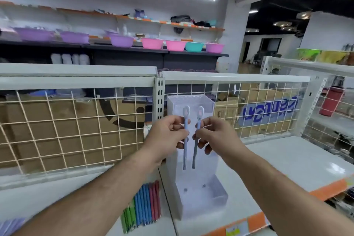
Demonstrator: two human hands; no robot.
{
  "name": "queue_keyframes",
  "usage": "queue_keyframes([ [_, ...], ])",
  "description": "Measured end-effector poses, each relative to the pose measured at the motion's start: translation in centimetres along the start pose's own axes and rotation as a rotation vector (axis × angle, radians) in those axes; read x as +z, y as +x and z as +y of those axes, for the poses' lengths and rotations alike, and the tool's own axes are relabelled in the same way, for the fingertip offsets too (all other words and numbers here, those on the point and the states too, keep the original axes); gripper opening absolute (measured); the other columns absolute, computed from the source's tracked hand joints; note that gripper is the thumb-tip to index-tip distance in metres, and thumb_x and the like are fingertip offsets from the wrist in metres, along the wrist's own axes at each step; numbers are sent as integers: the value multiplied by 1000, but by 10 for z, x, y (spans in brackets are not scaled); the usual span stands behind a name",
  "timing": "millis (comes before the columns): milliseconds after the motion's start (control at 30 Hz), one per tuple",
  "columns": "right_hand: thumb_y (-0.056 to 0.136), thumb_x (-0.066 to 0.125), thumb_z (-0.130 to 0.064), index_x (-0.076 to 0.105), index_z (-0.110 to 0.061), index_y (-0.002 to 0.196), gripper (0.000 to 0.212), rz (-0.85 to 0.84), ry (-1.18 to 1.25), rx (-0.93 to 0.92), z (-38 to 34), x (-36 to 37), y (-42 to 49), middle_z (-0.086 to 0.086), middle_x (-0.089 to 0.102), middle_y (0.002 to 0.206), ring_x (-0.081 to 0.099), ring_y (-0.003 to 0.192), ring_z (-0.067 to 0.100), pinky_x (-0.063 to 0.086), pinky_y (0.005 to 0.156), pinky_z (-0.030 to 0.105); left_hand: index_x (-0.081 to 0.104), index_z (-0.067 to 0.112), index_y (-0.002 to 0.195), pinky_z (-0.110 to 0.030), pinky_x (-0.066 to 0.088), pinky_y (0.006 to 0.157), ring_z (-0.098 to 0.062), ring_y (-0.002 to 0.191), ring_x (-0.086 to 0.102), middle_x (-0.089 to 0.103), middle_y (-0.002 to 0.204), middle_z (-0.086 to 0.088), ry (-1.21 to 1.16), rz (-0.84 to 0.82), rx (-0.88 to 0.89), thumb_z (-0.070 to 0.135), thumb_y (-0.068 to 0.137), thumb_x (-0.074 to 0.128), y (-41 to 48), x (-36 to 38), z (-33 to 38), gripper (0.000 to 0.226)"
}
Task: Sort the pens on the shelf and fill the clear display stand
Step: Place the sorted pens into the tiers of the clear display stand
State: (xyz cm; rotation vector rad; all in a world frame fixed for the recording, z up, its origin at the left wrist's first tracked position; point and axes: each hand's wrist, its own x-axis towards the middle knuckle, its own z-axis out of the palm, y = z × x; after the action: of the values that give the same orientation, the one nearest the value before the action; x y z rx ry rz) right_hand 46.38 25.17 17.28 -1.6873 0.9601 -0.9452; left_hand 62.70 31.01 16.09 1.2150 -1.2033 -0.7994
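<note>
Forearms [92, 197] reach over the shelf [287, 159], where green, blue and red pens [142, 206] lie sorted just beside the clear stand [191, 207]. The left hand [166, 136] pinches the left pen [185, 151] and the right hand [216, 136] the right pen [195, 157], fingers curled, both upright before the stand. Each tip likely needs lowering straight into its own hole.

Two blue pens [185, 140] upright, clear stand [191, 159] behind

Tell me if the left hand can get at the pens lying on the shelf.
Probably not yet: the pens lie uncovered below it, but the left hand is full, gripping a blue pen.
</note>
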Motion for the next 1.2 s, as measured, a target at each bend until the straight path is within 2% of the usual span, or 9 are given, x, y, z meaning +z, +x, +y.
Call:
queue_keyframes([
  [300,84,66,-2,61,-8,86,8,-113,-27,-189,-50,-31,95,12,75,79,65,57,18,48,49,31,72,19,95,-27,58,62,-10,68,70,71,72,9,109,203,158,3,89,69,82,-8,59,18],
  [433,88,67,-5,63,-11,88,8,-117,-76,-249,-65,-37,135,12,75,79,68,58,16,51,50,29,72,17,97,-27,59,62,-10,69,71,73,84,-2,177,331,163,2,87,70,109,-9,73,19],
  [567,90,66,-6,63,-9,93,4,-112,-66,-272,-72,-35,163,11,76,80,69,55,14,53,47,26,71,15,94,-24,57,59,-14,72,71,74,86,-5,286,456,141,4,87,70,127,-12,77,13],
  [667,93,64,-8,62,-5,97,6,-110,-65,-275,-75,-30,179,5,76,77,71,56,11,53,45,22,69,15,91,-30,59,63,-16,73,70,74,84,-5,377,526,124,8,86,71,137,-16,75,9],
  [800,94,61,-6,61,-7,97,3,-116,-56,-294,-76,-22,195,6,76,81,71,57,11,49,43,21,69,17,91,-38,61,71,-21,79,72,74,82,-3,505,555,135,10,88,69,149,-20,76,8],
  [900,95,61,-7,60,-10,95,3,-122,-70,-304,-73,-15,203,7,75,82,71,58,11,49,44,21,68,17,89,-35,59,66,-18,73,69,72,79,-1,586,564,151,10,88,65,158,-21,77,9],
  [1000,95,61,-8,60,-10,95,3,-116,-86,-318,-72,-12,209,6,76,82,72,60,13,51,45,22,66,16,87,-38,59,72,-19,77,70,71,77,2,666,565,173,11,87,66,164,-18,76,6],
  [1200,94,60,-7,60,-7,98,4,-108,-110,-338,-71,-13,214,4,75,79,71,58,11,56,50,28,59,21,74,-43,58,72,-21,71,67,61,63,7,790,536,175,10,86,67,170,-18,67,18],
])
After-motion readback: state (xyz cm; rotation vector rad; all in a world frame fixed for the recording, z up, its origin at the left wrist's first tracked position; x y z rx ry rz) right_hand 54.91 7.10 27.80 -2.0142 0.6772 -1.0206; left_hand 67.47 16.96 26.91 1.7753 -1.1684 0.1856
